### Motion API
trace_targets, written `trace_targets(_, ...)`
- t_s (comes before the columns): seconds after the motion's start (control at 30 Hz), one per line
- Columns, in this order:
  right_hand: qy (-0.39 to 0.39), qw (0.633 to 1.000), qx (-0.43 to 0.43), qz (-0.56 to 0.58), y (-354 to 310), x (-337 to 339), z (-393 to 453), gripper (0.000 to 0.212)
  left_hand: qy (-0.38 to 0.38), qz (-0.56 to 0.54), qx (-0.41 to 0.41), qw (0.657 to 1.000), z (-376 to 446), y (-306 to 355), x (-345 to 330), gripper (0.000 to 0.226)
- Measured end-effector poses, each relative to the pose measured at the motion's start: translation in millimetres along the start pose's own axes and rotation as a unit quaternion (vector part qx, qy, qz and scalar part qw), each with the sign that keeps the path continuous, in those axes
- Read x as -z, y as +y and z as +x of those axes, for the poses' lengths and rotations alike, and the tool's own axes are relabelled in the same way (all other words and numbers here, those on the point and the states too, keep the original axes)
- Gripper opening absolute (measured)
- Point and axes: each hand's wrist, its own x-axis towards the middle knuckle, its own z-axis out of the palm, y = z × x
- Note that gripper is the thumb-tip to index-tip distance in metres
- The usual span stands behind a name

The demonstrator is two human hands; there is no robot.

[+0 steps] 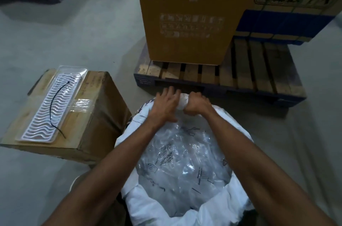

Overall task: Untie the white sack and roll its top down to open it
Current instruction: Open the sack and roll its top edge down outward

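Head view shows the white sack [148,205] on the floor, mouth open, right hand [197,104] fisted on its far rim and left hand [166,104] spread beside (a hard tug could tear the clear liner [185,161]).

Illumination is dim and cool, with a grey-green cast over the concrete floor [55,40]. Glare spots appear on the crinkled clear plastic liner [185,161] below the hands. The print on the tall brown cardboard box [185,13] beyond the hands is soft and smeared. Wide-angle distortion bends lines toward the frame edges, and corners darken.
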Motion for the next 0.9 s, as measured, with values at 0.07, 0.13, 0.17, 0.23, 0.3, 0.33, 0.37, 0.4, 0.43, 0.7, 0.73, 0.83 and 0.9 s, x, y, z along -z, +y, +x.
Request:
trace_targets(0.07, -0.122, 0.992, -0.02, 0.016, 0, 22, 0, 0.067, 0.016, 0.018, -0.033, 0.999, 2, 11, -2, 0.104)
trace_targets(0.13, -0.177, 0.983, -0.02, 0.042, 12, 30, 8, 0.079, 0.022, -0.021, -0.004, 1.0, 12, 14, -5, 0.085)
trace_targets(0.17, -0.169, 0.985, -0.013, 0.045, 17, 29, 9, 0.078, 0.024, -0.034, 0.017, 0.999, 17, 17, -4, 0.071)
trace_targets(0.23, -0.093, 0.995, 0.009, 0.046, 26, 22, 6, 0.076, 0.005, -0.049, 0.055, 0.997, 28, 22, 0, 0.05)
trace_targets(0.3, 0.051, 0.997, 0.036, -0.049, 36, 1, -6, 0.091, -0.055, -0.072, 0.089, 0.992, 35, 22, 10, 0.045)
trace_targets(0.33, 0.113, 0.986, 0.036, -0.114, 41, -11, -16, 0.101, -0.098, -0.081, 0.103, 0.987, 39, 21, 16, 0.044)
trace_targets(0.37, 0.153, 0.975, 0.021, -0.16, 46, -21, -23, 0.106, -0.147, -0.093, 0.11, 0.979, 42, 20, 23, 0.045)
trace_targets(0.4, 0.176, 0.969, 0.004, -0.176, 52, -28, -29, 0.103, -0.197, -0.106, 0.112, 0.968, 44, 19, 31, 0.049)
trace_targets(0.43, 0.182, 0.97, -0.01, -0.162, 59, -34, -31, 0.094, -0.235, -0.121, 0.108, 0.958, 47, 19, 36, 0.053)
trace_targets(0.7, -0.056, 0.99, -0.029, 0.129, 71, 6, -14, 0.044, 0.006, 0.032, -0.058, 0.998, 31, 46, -6, 0.111)
trace_targets(0.73, -0.113, 0.982, -0.026, 0.15, 72, 14, -15, 0.036, 0.032, 0.049, -0.09, 0.994, 28, 53, -12, 0.111)
trace_targets(0.83, -0.174, 0.972, -0.027, 0.155, 81, 17, -14, 0.038, 0.014, 0.049, -0.094, 0.994, 31, 73, -22, 0.088)
trace_targets(0.9, -0.095, 0.983, -0.01, 0.16, 86, 4, -18, 0.042, 0.001, 0.012, -0.05, 0.999, 42, 80, -17, 0.058)
